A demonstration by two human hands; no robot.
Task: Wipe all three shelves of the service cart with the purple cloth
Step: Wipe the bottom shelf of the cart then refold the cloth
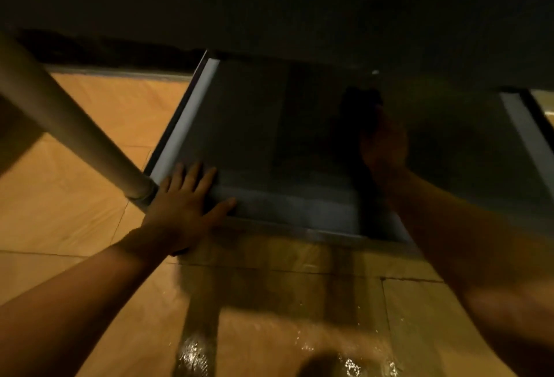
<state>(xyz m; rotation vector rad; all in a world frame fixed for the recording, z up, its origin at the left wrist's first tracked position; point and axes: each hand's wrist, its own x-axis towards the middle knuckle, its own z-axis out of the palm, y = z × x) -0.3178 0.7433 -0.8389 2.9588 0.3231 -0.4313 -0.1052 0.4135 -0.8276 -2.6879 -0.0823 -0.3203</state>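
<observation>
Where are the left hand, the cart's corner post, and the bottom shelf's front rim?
left hand (183, 205), head view, on the back of the hand.
corner post (75, 124), head view, midway along the pale tube.
bottom shelf (299, 211), head view, on its front rim.

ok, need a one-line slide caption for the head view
Person braces left hand on the near corner of the cart's bottom shelf while right hand presses a dark cloth onto it.
</observation>
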